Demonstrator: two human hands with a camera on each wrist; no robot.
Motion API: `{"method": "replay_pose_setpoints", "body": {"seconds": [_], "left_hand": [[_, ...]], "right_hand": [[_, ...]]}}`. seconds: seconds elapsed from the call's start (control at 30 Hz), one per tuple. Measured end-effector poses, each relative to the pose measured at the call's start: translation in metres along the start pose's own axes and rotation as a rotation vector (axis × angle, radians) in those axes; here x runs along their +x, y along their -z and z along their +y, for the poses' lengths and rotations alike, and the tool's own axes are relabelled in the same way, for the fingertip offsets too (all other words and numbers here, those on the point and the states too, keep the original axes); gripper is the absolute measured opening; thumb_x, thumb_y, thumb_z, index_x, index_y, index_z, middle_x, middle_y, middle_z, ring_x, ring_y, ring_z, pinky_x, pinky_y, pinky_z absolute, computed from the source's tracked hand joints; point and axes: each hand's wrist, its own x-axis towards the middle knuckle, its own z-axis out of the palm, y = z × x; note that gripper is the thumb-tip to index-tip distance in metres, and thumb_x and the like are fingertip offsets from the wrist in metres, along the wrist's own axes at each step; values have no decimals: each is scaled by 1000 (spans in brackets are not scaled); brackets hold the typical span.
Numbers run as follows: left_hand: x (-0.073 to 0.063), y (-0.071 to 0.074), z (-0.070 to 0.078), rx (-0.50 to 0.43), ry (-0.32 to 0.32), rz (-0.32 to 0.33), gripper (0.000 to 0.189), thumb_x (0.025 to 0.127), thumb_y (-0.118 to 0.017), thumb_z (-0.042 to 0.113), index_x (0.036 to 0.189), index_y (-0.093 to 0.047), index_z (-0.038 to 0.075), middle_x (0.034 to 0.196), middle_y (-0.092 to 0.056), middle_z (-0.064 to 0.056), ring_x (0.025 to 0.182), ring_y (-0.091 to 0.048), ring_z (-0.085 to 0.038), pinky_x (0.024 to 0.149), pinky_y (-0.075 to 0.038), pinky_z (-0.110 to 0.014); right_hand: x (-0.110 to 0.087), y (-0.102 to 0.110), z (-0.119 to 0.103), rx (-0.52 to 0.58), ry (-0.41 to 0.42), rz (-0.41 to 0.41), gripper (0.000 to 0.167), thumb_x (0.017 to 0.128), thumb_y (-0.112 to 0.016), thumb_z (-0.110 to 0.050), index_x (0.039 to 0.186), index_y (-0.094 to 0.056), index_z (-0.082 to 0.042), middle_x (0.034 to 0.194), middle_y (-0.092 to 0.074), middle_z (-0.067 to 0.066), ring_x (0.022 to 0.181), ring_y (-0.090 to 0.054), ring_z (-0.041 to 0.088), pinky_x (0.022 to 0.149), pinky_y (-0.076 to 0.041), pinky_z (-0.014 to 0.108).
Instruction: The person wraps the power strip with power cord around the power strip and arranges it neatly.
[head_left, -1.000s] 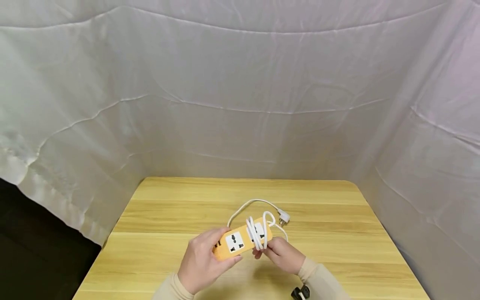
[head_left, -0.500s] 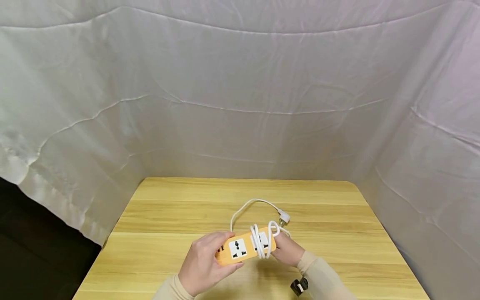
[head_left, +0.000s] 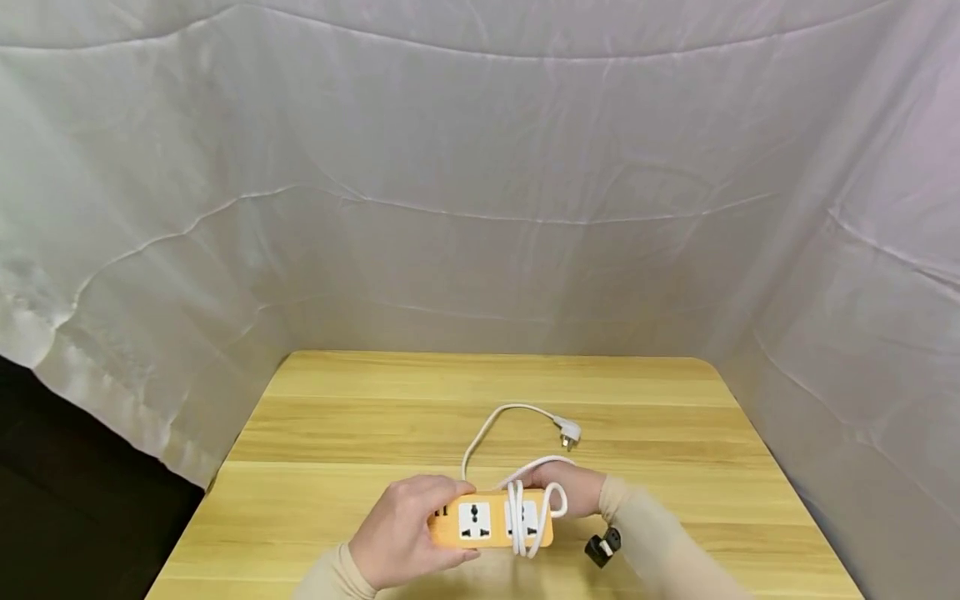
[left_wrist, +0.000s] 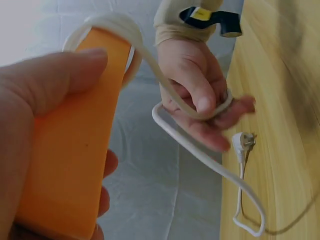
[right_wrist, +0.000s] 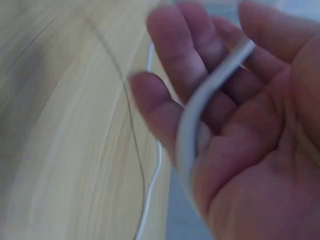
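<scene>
In the head view my left hand [head_left: 405, 529] grips the left end of an orange power strip [head_left: 497, 520], thumb along the near edge and fingers at the far edge. White cord [head_left: 517, 510] is wound round the strip's right part, with a loose loop at that end. Partly behind the strip, my right hand [head_left: 579, 488] holds the free cord. The right wrist view shows this cord [right_wrist: 187, 132] running across the palm, fingers bent around it. From the left wrist view, the right thumb lies over the cord. A white plug [head_left: 570, 430] ends the cord.
The plug and a curved length of cord lie on the wooden table [head_left: 360, 425] beyond the hands. A black camera [head_left: 603, 547] is strapped at the right wrist. Grey curtains [head_left: 480, 250] hang behind the table and along its sides.
The power strip has come down nearer the person and turned level. My right hand has moved from below the strip's right end to behind it, drawing the cord along the far side.
</scene>
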Motion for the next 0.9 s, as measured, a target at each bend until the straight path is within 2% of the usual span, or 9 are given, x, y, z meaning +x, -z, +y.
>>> {"method": "replay_pose_setpoints", "body": {"seconds": [0.1, 0.2, 0.37, 0.57, 0.7, 0.9], "left_hand": [[-1, 0, 0, 5, -18, -27, 58, 62, -90, 33, 111, -66, 13, 97, -68, 4, 83, -62, -5, 70, -51, -21], [-3, 0, -1, 1, -31, -46, 58, 62, -90, 32, 111, -66, 13, 97, -68, 4, 84, -63, -5, 71, -51, -20], [-5, -1, -4, 16, -44, -79, 57, 64, -89, 33, 112, -66, 12, 96, -67, 4, 82, -61, -3, 69, -50, -18], [-6, -3, -7, 60, -25, -94, 59, 64, -88, 36, 112, -67, 11, 96, -68, 4, 82, -61, -3, 68, -51, -20], [-6, -6, -10, 92, -32, -106, 58, 65, -87, 38, 111, -67, 10, 96, -67, 4, 82, -61, -3, 68, -50, -20], [-9, -13, -14, 143, -45, -140, 56, 67, -85, 42, 110, -67, 11, 94, -67, 5, 81, -61, -3, 68, -50, -19]], "right_hand": [[3, 6, 3, 245, -95, -96, 18, 97, -58, -24, 103, -71, -13, 84, -69, -6, 72, -59, 4, 66, -51, 24], [2, 10, 5, 316, -159, -112, 17, 97, -57, -20, 93, -71, -11, 72, -63, -8, 61, -51, 2, 57, -45, 20], [7, 18, 2, 297, -144, -131, 13, 94, -61, -16, 89, -69, -8, 65, -55, -8, 59, -48, 0, 56, -41, 16], [12, 25, -3, 276, -191, -110, 11, 94, -62, -15, 86, -69, -11, 65, -58, -2, 60, -53, 5, 58, -48, 21], [15, 27, -5, 187, -207, -92, 12, 94, -62, -17, 84, -69, -14, 64, -58, -3, 59, -53, 4, 57, -49, 22], [24, 30, -12, -6, -203, -120, 16, 94, -62, -22, 79, -64, -20, 63, -58, -2, 56, -49, 0, 55, -43, 18]]}}
